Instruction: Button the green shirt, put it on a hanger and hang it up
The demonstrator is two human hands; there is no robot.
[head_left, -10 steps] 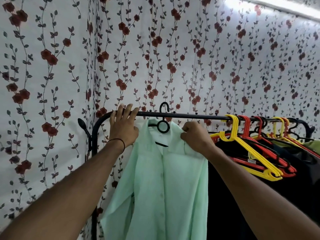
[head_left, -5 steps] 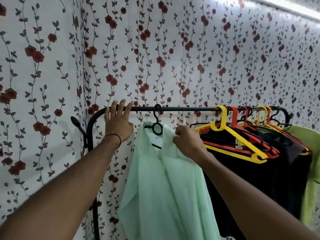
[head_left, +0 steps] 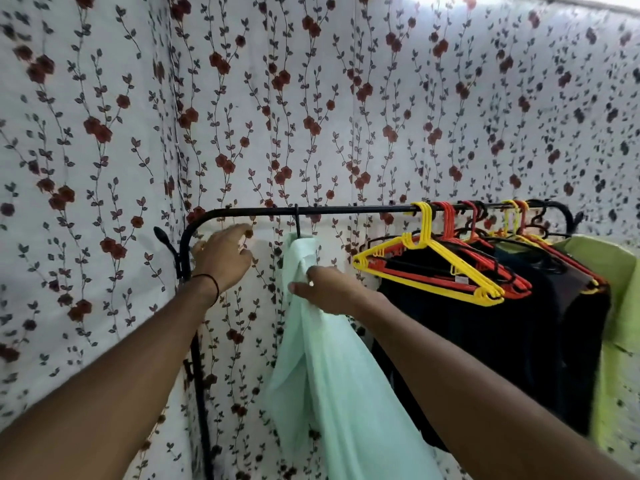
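Note:
The pale green shirt (head_left: pixel 329 375) hangs edge-on from a black hanger whose hook (head_left: pixel 297 221) sits over the black rail (head_left: pixel 346 210). My right hand (head_left: pixel 329 289) rests against the shirt's shoulder, fingers pointing left on the cloth. My left hand (head_left: pixel 221 261) hovers just below the rail's left bend with its fingers spread and nothing in it. Most of the hanger is hidden inside the shirt.
Yellow and red empty hangers (head_left: pixel 433 268) crowd the rail's right half over dark clothes (head_left: pixel 502 323). A lime-green garment (head_left: pixel 620 323) hangs at the far right. Flowered cloth (head_left: pixel 277 98) covers the walls behind. The rack's left post (head_left: pixel 199 393) runs down.
The shirt has turned from facing me to edge-on. My left hand has come off the rail and dropped below it. My right hand has slid down from the collar to the shoulder.

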